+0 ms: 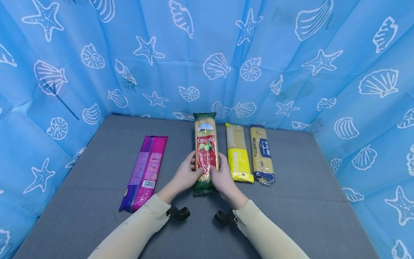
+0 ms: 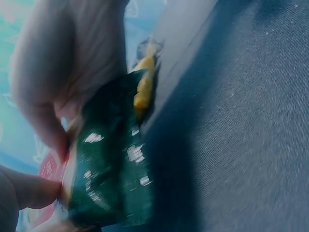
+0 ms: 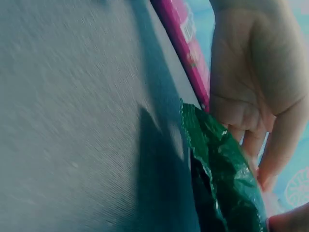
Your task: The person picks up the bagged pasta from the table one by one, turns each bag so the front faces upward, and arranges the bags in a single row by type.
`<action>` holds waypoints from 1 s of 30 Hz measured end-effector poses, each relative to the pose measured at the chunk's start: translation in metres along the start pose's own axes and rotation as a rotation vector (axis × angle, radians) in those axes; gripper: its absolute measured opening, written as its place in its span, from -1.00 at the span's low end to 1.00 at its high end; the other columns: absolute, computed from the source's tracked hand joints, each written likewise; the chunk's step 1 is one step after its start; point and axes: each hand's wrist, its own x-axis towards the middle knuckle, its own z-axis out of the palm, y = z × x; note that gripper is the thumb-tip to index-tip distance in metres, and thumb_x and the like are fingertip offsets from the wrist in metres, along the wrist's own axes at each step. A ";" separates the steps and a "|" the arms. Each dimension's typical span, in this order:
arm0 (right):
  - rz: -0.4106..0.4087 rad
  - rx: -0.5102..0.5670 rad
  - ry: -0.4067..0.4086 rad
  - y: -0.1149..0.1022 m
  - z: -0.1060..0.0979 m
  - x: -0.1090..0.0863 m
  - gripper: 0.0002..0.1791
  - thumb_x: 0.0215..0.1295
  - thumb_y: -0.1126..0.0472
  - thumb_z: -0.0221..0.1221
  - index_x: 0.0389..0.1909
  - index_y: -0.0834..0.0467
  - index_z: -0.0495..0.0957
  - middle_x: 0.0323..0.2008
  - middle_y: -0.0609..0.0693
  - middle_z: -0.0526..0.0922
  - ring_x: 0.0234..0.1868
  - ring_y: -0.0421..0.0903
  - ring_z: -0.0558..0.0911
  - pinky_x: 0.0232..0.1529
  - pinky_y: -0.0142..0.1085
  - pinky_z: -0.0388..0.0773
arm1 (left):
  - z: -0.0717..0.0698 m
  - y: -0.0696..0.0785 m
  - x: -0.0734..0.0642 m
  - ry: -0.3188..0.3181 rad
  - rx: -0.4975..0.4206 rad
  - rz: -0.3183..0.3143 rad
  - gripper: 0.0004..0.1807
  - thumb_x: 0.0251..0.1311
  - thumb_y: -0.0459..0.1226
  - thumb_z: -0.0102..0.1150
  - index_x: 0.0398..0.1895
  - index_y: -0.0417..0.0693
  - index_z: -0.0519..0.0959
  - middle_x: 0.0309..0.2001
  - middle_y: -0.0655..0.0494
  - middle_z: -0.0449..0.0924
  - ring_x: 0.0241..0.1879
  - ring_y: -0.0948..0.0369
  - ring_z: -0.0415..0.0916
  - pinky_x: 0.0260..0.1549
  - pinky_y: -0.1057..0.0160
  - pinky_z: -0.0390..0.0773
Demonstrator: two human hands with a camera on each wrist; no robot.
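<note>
Both hands grip a green-ended pack of spaghetti (image 1: 205, 140) with a red label, one at each long side of its lower half. My left hand (image 1: 185, 174) has its thumb on the front and fingers curled behind the edge. Mirroring it, my right hand (image 1: 224, 178) lays its thumb on the label from the other side. In the left wrist view the pack's green end (image 2: 111, 159) is close to the camera, above the table and its shadow. The right wrist view shows the crinkled green end (image 3: 224, 169) too.
A purple and pink pack (image 1: 145, 172) lies on the grey table (image 1: 90, 201) to the left. To the right lie a yellow pasta pack (image 1: 239, 154) and a blue-ended spaghetti pack (image 1: 262, 154), side by side. A blue shell-patterned curtain (image 1: 200, 46) surrounds the table's back and sides.
</note>
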 end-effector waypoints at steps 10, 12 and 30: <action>0.082 -0.077 0.091 0.001 -0.001 0.017 -0.36 0.46 0.34 -0.01 0.46 0.17 -0.05 0.23 0.16 0.29 0.10 0.04 0.45 0.01 -0.12 0.53 | 0.016 -0.012 0.013 -0.043 -0.032 -0.013 -0.22 0.31 -0.37 0.13 0.51 -0.20 -0.01 0.25 -0.11 0.36 -0.03 0.11 0.44 -0.17 0.19 0.56; 0.083 -0.096 0.090 0.002 -0.001 0.018 -0.35 0.46 0.33 -0.01 0.46 0.17 -0.04 0.22 0.16 0.30 0.07 0.05 0.46 0.00 -0.12 0.54 | 0.015 -0.011 0.013 -0.050 -0.032 -0.013 -0.23 0.32 -0.39 0.12 0.50 -0.22 -0.02 0.24 -0.13 0.36 -0.04 0.09 0.44 -0.18 0.17 0.55; -0.057 -0.623 0.045 0.010 -0.005 0.025 -0.28 0.32 0.28 0.21 0.39 0.36 0.09 0.08 0.25 0.43 -0.02 0.06 0.49 0.01 -0.03 0.52 | 0.011 -0.022 0.019 -0.144 0.093 -0.039 -0.16 0.32 -0.31 0.17 0.54 -0.06 -0.07 0.32 -0.20 0.24 0.17 0.03 0.43 0.02 0.24 0.51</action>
